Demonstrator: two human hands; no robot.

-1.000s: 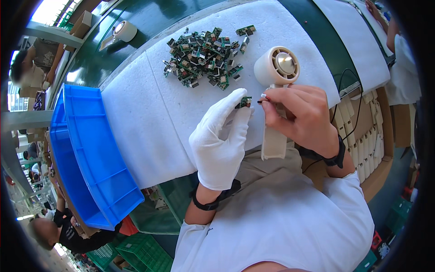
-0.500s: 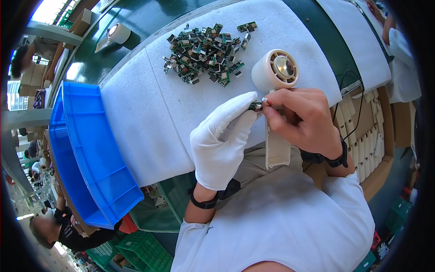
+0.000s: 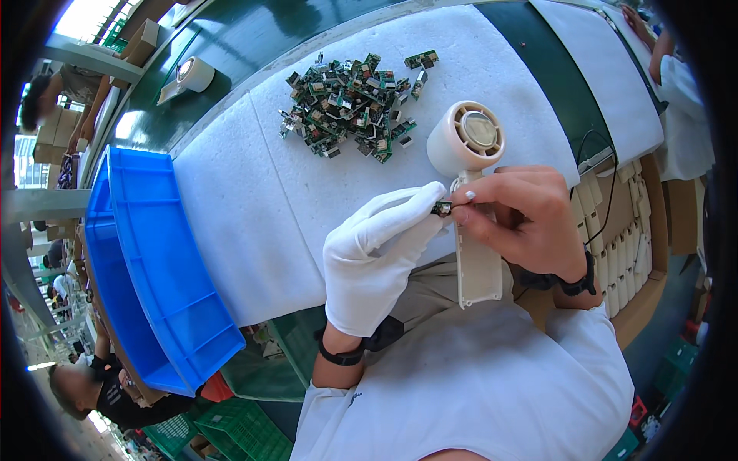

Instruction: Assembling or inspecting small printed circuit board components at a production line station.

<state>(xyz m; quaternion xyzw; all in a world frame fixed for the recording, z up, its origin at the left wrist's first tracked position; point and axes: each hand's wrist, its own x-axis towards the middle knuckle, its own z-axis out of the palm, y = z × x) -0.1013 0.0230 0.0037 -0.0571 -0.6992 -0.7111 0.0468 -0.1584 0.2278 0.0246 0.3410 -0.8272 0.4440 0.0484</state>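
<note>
My left hand [image 3: 370, 257], in a white glove, pinches a small green circuit board [image 3: 440, 208] between thumb and fingertips. Against the board's right side, my bare right hand [image 3: 530, 219] closes thumb and forefinger on a small white wire connector [image 3: 470, 196]. Whether the connector is seated in the board cannot be made out. Beneath my hands lies a cream handheld fan [image 3: 450, 146], its round head pointing away from me. The fan's open handle shell [image 3: 478, 269] reaches toward my lap, partly covered by my right hand.
Beyond my hands a pile of circuit boards [image 3: 346, 104] lies on a white foam sheet [image 3: 238, 230]. To the left stands a blue bin [image 3: 173, 269]. A cardboard box [image 3: 642, 307] of cream shells is at the right. Another fan [image 3: 196, 74] lies far left. People work nearby.
Both hands, with the board and connector, have come slightly nearer to me and to the right. The fan and the rest of the scene sit a little lower in the picture.
</note>
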